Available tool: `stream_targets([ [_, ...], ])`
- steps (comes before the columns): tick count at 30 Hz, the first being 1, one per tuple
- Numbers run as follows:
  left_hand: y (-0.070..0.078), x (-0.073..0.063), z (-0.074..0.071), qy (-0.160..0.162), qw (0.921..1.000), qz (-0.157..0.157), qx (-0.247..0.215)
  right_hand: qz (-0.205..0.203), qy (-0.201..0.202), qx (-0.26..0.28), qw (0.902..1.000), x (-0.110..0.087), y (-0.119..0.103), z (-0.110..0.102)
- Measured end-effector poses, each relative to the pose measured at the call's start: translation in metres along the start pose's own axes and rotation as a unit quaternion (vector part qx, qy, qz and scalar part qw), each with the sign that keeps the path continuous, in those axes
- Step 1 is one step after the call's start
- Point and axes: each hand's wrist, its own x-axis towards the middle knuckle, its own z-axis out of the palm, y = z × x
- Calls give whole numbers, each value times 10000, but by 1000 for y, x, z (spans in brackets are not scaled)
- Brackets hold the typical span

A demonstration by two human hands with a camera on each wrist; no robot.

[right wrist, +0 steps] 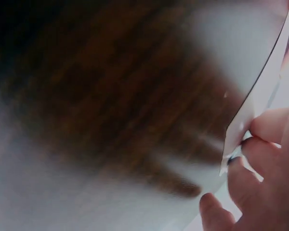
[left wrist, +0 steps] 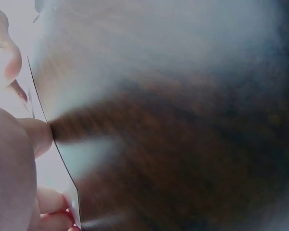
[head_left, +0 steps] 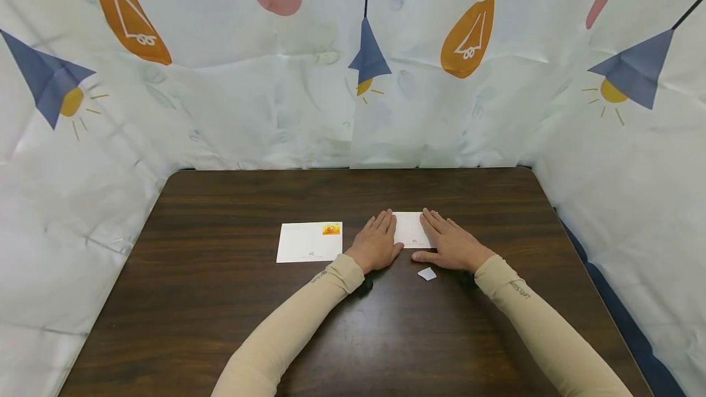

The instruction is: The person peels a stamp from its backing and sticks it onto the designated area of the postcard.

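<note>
A white postcard with a small printed mark near its lower edge lies flat on the table between both hands. My left hand rests on its left edge, fingers straight and pointing away from me. Over its right side lies my right hand, palm down with the fingers stretched out, hiding the upper right corner. Both wrist views show fingers along the edge of the card. Just in front of the right thumb is a small white paper scrap.
Left of my left hand lies a second white postcard with an orange-yellow stamp in its upper right corner. The dark wood table ends at the back against a white printed curtain.
</note>
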Motion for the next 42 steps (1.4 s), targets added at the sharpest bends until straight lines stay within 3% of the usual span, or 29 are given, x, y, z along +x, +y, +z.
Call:
stream_targets([
  [21, 1, -2, 0, 57, 9998, -109, 135, 24, -277, -41, 9996, -2, 9, 2],
  [31, 1, -1, -1, 59, 9995, -156, 250, -47, -190, -123, 9997, -9, 18, 3],
  [42, 1, -4, -1, 129, 9996, -95, 245, 136, -110, -111, 9998, -18, 20, 4],
])
